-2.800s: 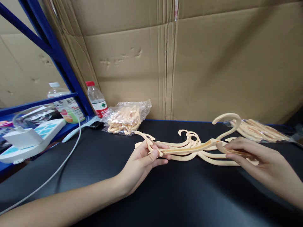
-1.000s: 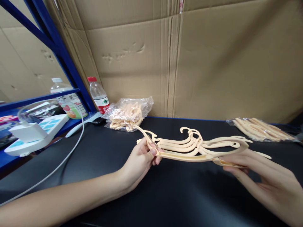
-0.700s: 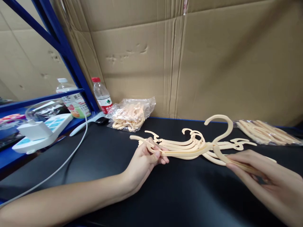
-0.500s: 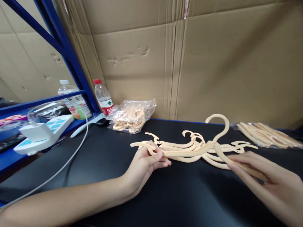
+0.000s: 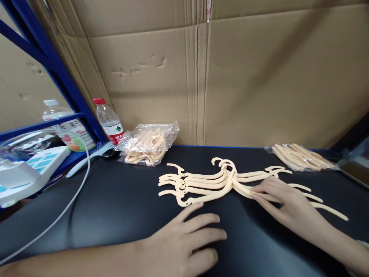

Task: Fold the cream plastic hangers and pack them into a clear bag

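Observation:
Several cream plastic hangers (image 5: pixel 211 181) lie stacked and fanned out flat on the black table (image 5: pixel 115 200), hooks pointing to the back. My right hand (image 5: pixel 284 200) rests on the right arms of the stack, fingers stretched flat, touching the nearest hanger. My left hand (image 5: pixel 186 240) lies palm down on the table just in front of the stack's left end, fingers spread and holding nothing, index tip a little short of the nearest hanger.
A clear bag of hangers (image 5: pixel 147 144) sits at the back left beside a red-capped water bottle (image 5: pixel 108 121). Another bag of hangers (image 5: pixel 301 157) lies at the back right. A cardboard wall (image 5: pixel 230 77) closes the back. A blue rack (image 5: pixel 52 65), white device (image 5: pixel 25 169) and cable (image 5: pixel 57 219) are at left.
The hanger held between both hands has been laid down onto the stack. My left hand let go and drew back toward me; my right hand now rests flat on the stack.

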Tool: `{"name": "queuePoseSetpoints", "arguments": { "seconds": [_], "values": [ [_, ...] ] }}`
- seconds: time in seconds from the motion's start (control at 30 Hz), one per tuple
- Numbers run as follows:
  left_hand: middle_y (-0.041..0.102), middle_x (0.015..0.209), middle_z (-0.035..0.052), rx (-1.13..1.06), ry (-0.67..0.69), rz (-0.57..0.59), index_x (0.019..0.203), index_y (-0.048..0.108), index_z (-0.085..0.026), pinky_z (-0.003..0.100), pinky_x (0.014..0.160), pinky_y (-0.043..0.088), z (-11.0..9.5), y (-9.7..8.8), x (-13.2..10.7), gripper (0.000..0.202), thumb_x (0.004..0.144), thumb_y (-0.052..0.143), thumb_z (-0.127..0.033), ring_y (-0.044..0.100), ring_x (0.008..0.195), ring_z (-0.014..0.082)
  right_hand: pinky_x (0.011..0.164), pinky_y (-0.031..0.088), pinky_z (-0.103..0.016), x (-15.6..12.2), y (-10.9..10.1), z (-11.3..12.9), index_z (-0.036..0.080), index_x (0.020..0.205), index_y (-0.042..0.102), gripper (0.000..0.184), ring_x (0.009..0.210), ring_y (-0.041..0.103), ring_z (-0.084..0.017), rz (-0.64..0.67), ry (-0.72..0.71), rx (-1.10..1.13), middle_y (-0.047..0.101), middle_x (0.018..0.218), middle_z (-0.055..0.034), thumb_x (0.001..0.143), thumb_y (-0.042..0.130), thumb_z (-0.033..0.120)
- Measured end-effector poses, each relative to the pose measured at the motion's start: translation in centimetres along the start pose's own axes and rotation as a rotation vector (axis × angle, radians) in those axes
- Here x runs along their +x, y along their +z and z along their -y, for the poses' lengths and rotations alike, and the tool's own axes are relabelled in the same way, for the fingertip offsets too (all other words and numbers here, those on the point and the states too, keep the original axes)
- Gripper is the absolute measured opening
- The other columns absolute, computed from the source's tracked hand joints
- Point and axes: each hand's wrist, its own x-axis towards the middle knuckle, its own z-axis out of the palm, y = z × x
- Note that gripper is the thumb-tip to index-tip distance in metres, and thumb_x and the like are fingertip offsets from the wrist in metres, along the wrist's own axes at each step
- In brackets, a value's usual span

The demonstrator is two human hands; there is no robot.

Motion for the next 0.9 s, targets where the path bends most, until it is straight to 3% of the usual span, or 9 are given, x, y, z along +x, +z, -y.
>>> {"name": "queuePoseSetpoints", "arguments": {
  "seconds": [0.1,0.23,0.4,0.53,0.67,0.77,0.9],
  "values": [
    [0.043,0.146,0.0141,0.179,-0.086,0.044,0.137,0.051,-0.022,0.06,0.114,0.016,0.9,0.3,-0.2,0.067,0.073,0.055,-0.001,0.032,0.138,0.04,0.078,0.052,-0.037,0.1,0.1,0.0,0.021,0.093,0.065,0.015,0.092,0.06,-0.023,0.009,-0.045,-0.042,0.062,0.098,-0.009,0.093,0.051,0.023],
    [0.03,0.154,0.0069,0.368,-0.15,0.066,0.146,0.036,-0.023,0.064,0.113,0.016,2.0,0.9,-0.6,0.078,0.072,0.048,-0.003,0.025,0.142,0.0356,0.087,0.051,-0.04,0.1,0.1,0.3,0.022,0.108,0.061,0.025,0.105,0.057,-0.023,0.006,-0.048,-0.043,0.059,0.111,-0.0109,0.096,0.04,0.015],
    [0.022,0.157,0.0029,0.536,-0.165,0.048,0.151,0.019,-0.024,0.06,0.115,0.016,3.2,1.6,-1.0,0.086,0.071,0.045,-0.009,0.023,0.143,0.0307,0.104,0.043,-0.049,-0.2,0.7,0.2,0.02,0.136,0.047,0.039,0.129,0.045,-0.028,0.102,-0.014,-0.185,0.051,0.137,-0.0126,0.097,0.042,0.024],
    [0.022,0.157,0.0011,0.605,-0.187,0.022,0.15,0.023,-0.027,0.057,0.116,0.021,3.5,1.7,-0.9,0.079,0.076,0.045,-0.012,0.026,0.143,0.0293,0.11,0.032,-0.057,-0.4,1.2,-0.7,0.017,0.149,0.03,0.055,0.141,0.029,-0.031,0.259,-0.053,-0.342,0.035,0.152,-0.0126,0.099,0.041,0.038],
    [0.024,0.157,0.0011,0.621,-0.28,-0.004,0.148,0.03,-0.028,0.056,0.115,0.025,4.3,0.9,-0.4,0.064,0.086,0.044,-0.018,0.027,0.143,0.0286,0.11,0.029,-0.061,0.6,1.4,-1.9,0.01,0.15,0.027,0.059,0.141,0.026,-0.033,0.334,-0.089,-0.388,0.029,0.154,-0.0163,0.101,0.032,0.043],
    [0.027,0.156,0.0038,0.589,-0.28,-0.026,0.146,0.035,-0.026,0.054,0.115,0.024,5.4,-0.1,0.1,0.056,0.091,0.046,-0.023,0.026,0.143,0.0289,0.109,0.028,-0.062,2.0,1.6,-2.6,0.01,0.148,0.031,0.056,0.14,0.028,-0.033,0.34,-0.104,-0.395,0.032,0.152,-0.0179,0.101,0.031,0.042],
    [0.029,0.156,0.0083,0.563,-0.25,-0.036,0.145,0.035,-0.022,0.055,0.115,0.025,6.2,-0.8,0.2,0.054,0.092,0.045,-0.021,0.025,0.143,0.0295,0.109,0.027,-0.062,2.7,1.7,-2.7,0.015,0.144,0.036,0.05,0.141,0.028,-0.032,0.249,-0.105,-0.375,0.039,0.149,-0.0141,0.101,0.033,0.039]
  ]
}}
